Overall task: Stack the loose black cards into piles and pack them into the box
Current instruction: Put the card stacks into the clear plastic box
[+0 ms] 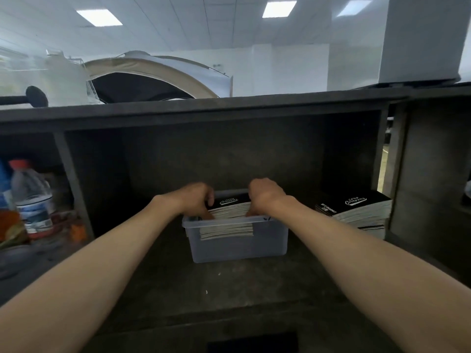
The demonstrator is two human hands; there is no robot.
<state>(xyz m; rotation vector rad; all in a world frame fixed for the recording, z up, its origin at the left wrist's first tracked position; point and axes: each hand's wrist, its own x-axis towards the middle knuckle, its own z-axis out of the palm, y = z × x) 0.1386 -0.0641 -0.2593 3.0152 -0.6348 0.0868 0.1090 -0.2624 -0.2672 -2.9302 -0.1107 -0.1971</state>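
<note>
Black cards are sitting half inside the plastic box, and we are clamping our left hand and right hand on their ends; releasing unevenly could be splaying them, while another pile is waiting on the right

Both bare arms stretch forward, hands close together with knuckles up.
The left hand and right hand face each other, fingers curled downward, each gripping one end of the stack of cards between them. The left forearm comes in from the lower left and the right forearm from the lower right, both nearly straight and converging.
</note>
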